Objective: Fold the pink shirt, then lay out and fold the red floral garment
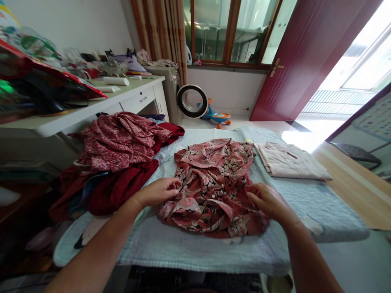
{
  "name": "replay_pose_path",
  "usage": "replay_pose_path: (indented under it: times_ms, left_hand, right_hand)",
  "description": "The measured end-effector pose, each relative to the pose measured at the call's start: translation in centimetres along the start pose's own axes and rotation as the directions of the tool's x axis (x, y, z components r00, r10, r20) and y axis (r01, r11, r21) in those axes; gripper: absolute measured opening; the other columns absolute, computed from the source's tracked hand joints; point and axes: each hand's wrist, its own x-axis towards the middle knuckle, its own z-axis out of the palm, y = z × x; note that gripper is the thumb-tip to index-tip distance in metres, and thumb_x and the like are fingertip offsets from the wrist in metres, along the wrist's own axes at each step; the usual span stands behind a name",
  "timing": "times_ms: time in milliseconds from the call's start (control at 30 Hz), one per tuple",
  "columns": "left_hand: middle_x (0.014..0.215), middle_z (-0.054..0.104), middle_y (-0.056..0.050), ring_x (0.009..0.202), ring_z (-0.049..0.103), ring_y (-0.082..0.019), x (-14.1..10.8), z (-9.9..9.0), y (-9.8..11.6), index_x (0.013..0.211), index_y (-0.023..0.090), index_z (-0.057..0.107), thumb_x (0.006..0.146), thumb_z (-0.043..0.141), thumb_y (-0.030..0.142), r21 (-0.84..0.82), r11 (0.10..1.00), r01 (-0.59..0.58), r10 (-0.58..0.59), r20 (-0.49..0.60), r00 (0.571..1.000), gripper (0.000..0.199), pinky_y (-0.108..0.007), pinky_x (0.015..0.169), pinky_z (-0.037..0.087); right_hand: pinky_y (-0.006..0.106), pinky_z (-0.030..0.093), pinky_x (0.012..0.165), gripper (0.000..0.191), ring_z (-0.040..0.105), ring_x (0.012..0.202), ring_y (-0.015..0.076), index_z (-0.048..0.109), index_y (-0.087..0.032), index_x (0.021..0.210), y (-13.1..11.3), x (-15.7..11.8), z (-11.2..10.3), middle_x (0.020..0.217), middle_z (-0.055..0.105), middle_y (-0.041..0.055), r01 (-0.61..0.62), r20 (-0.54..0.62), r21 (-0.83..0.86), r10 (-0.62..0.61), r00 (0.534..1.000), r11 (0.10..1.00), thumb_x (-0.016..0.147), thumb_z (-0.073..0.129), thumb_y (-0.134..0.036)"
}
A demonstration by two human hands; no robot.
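Note:
A red floral shirt [210,191] with black and pale flowers and small white buttons lies rumpled on a light blue cloth [201,256]. At its left edge, my left hand [161,191] has its fingers curled together on the fabric. My right hand [266,202] pinches the shirt's right edge, thumb against the fingers; the fingertips are partly hidden by the folds. Left of the shirt sits a heap of clothes, with a red-and-white patterned garment [119,140] over dark red ones [122,189]. A folded pale garment [293,160] lies flat on the right.
On the left stands a white desk [137,97] with clutter on it. Behind the cloth are a washing machine with its round door [192,101] open and a blue-orange ride-on toy [216,116]. A dark red door [281,61] stands open at the right, beyond a wooden surface [351,185].

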Motion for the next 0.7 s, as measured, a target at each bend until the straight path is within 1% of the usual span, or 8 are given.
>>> replay_pose_path:
  times_ms: [100, 167, 233, 300, 367, 500, 600, 700]
  left_hand:
    - [0.086, 0.066, -0.001, 0.071, 0.063, -0.018, 3.5, -1.2, -1.1, 0.126, 0.017, 0.055, 0.074, 0.057, 0.036, -0.022, 0.999, 0.035, -0.040, -0.254, 0.966, 0.056, -0.028, 0.068, 0.050]
    - [0.087, 0.067, -0.002, 0.072, 0.064, -0.019, 6.1, -1.7, -1.9, 0.136, 0.015, 0.047, 0.072, 0.058, 0.033, 0.009, 0.994, 0.105, -0.095, -0.341, 0.935, 0.068, -0.029, 0.070, 0.051]
    - [0.098, 0.070, -0.005, 0.082, 0.066, -0.020, 8.4, -1.8, -2.6, 0.136, 0.014, 0.046, 0.068, 0.062, 0.028, 0.021, 0.996, 0.089, -0.074, -0.380, 0.922, 0.071, -0.029, 0.077, 0.052]
    - [0.107, 0.070, -0.006, 0.091, 0.067, -0.020, 10.1, -1.6, -3.0, 0.132, 0.015, 0.049, 0.067, 0.062, 0.023, 0.039, 0.996, 0.076, -0.052, -0.432, 0.900, 0.067, -0.029, 0.083, 0.052]
    - [0.111, 0.070, -0.006, 0.097, 0.067, -0.021, 11.3, -1.2, -3.1, 0.128, 0.018, 0.054, 0.070, 0.060, 0.020, 0.077, 0.993, 0.085, -0.036, -0.497, 0.867, 0.058, -0.029, 0.087, 0.051]
    - [0.119, 0.069, -0.009, 0.107, 0.064, -0.023, 11.9, -0.6, -2.5, 0.118, 0.017, 0.063, 0.081, 0.051, 0.018, 0.228, 0.967, 0.116, 0.051, -0.616, 0.786, 0.039, -0.032, 0.095, 0.048]
    - [0.119, 0.069, -0.008, 0.111, 0.061, -0.024, 11.5, -0.7, -1.4, 0.113, 0.019, 0.067, 0.086, 0.048, 0.019, 0.378, 0.919, 0.112, 0.179, -0.653, 0.736, 0.033, -0.035, 0.101, 0.044]
    - [0.115, 0.070, -0.008, 0.109, 0.061, -0.025, 11.3, -1.4, 0.3, 0.108, 0.019, 0.070, 0.092, 0.046, 0.025, 0.476, 0.876, 0.072, 0.288, -0.637, 0.715, 0.030, -0.036, 0.100, 0.044]
  right_hand:
    - [0.028, 0.040, 0.070, 0.021, 0.059, 0.076, 0.0186, 0.070, -0.023, 0.082, -0.3, 3.7, 0.1, 0.083, 0.068, 0.0049, 0.039, -0.158, -0.017, -0.041, 0.987, 0.999, 0.084, 0.051, -0.030]
    - [0.028, 0.041, 0.075, 0.018, 0.059, 0.080, 0.0186, 0.070, -0.021, 0.082, -0.3, 6.6, 0.5, 0.086, 0.068, 0.0056, 0.076, -0.201, -0.016, -0.078, 0.976, 0.997, 0.082, 0.052, -0.024]
    - [0.028, 0.042, 0.080, 0.018, 0.060, 0.084, 0.0189, 0.070, -0.020, 0.081, 0.0, 9.4, 1.2, 0.089, 0.068, 0.0058, 0.102, -0.190, -0.047, -0.109, 0.976, 0.994, 0.080, 0.052, -0.018]
    - [0.028, 0.042, 0.084, 0.019, 0.061, 0.088, 0.0194, 0.070, -0.020, 0.083, 0.4, 11.7, 2.1, 0.092, 0.069, 0.0059, 0.070, -0.167, -0.096, -0.085, 0.982, 0.993, 0.076, 0.054, -0.013]
    - [0.028, 0.043, 0.085, 0.024, 0.062, 0.092, 0.0209, 0.071, -0.019, 0.096, 0.9, 13.2, 3.1, 0.098, 0.070, 0.0076, 0.033, -0.111, -0.135, -0.048, 0.993, 0.990, 0.075, 0.059, -0.015]
    - [0.031, 0.046, 0.078, 0.048, 0.065, 0.092, 0.0246, 0.064, -0.023, 0.122, 1.6, 14.3, 4.7, 0.105, 0.072, 0.0098, -0.005, -0.001, -0.193, 0.005, 1.000, 0.981, 0.075, 0.068, -0.024]
    - [0.031, 0.046, 0.077, 0.029, 0.067, 0.086, 0.0240, 0.074, -0.024, 0.101, 1.8, 14.9, 4.9, 0.091, 0.074, 0.0087, -0.007, 0.033, -0.220, 0.014, 0.999, 0.975, 0.075, 0.064, -0.016]
    - [0.031, 0.045, 0.079, 0.019, 0.067, 0.085, 0.0235, 0.075, -0.021, 0.077, 1.5, 16.2, 3.8, 0.081, 0.073, 0.0099, -0.011, 0.015, -0.211, 0.015, 1.000, 0.977, 0.074, 0.060, -0.009]
